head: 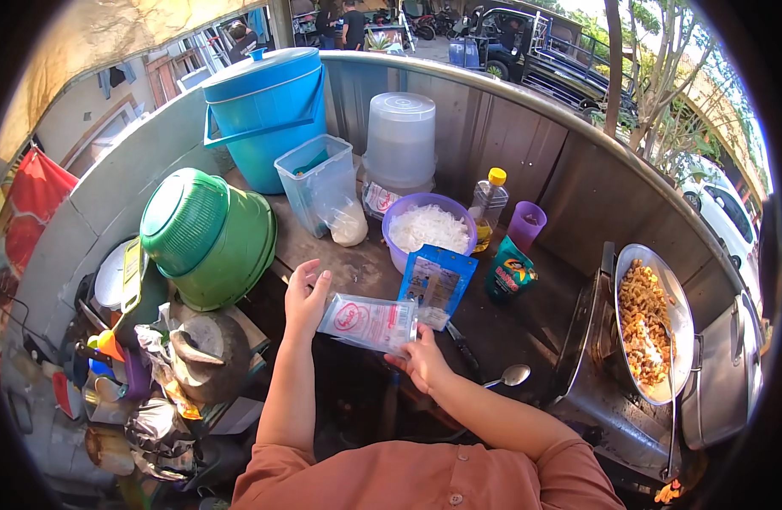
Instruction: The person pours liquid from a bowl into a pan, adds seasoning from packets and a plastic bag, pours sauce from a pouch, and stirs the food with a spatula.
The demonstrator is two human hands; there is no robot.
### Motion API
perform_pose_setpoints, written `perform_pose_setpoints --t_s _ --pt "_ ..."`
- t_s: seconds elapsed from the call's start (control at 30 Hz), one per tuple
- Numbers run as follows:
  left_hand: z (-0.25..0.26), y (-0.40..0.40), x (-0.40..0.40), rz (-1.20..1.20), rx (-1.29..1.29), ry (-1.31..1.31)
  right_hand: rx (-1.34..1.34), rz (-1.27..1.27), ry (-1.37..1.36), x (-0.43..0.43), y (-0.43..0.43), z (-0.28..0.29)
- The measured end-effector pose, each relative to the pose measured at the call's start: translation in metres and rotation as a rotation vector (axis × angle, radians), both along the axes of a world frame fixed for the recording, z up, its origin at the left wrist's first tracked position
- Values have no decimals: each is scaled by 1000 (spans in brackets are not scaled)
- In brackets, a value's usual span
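Note:
My right hand [423, 363] pinches the lower right corner of a flat clear plastic packet [365, 322] with red print. At the packet's left end, my left hand [306, 294] is raised with thumb and fingers apart; whether it touches the packet is hard to tell. Just behind the packet stands a blue pouch [439, 280] with a clear window. It leans against a purple bowl [391, 242] of white shredded or sliced food [429, 227]. A dark-handled utensil [462, 347] and a metal spoon [515, 375] lie near my right hand.
An oil bottle [490, 197], purple cup [527, 226] and green pouch [509, 271] stand behind. At right, a pan [684, 357] of browned food sits on a stove [611, 414]. Green basins [206, 242], a blue bucket [263, 127] and a stone mortar [228, 376] are left.

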State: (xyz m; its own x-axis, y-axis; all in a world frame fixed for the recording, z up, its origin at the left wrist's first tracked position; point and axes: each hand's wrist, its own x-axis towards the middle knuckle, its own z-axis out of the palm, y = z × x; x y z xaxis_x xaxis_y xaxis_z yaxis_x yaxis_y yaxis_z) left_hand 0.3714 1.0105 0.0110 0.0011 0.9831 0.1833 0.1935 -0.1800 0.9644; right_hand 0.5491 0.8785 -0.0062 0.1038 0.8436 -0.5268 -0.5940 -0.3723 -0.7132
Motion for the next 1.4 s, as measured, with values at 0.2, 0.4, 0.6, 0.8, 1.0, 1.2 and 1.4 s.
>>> perform_pose_setpoints --t_s 0.2,0.4,0.6,0.8,1.0,1.2,1.4 --pt "-8 79 59 -147 18 195 162 -33 149 -45 61 -18" --pt "-61 181 117 -159 -60 276 281 134 -406 -25 18 -43" --pt "-49 201 140 -170 -458 -62 381 308 -874 74 -70 14" --pt "-42 196 140 -138 -426 -444 274 118 -856 102 -129 27" --pt "-5 193 156 -373 -232 -642 292 19 -829 109 -143 31" --pt "83 157 140 -346 -135 -629 437 -59 -852 119 -134 70" --pt "164 104 104 -365 213 -752 540 -43 -994 122 -111 110"
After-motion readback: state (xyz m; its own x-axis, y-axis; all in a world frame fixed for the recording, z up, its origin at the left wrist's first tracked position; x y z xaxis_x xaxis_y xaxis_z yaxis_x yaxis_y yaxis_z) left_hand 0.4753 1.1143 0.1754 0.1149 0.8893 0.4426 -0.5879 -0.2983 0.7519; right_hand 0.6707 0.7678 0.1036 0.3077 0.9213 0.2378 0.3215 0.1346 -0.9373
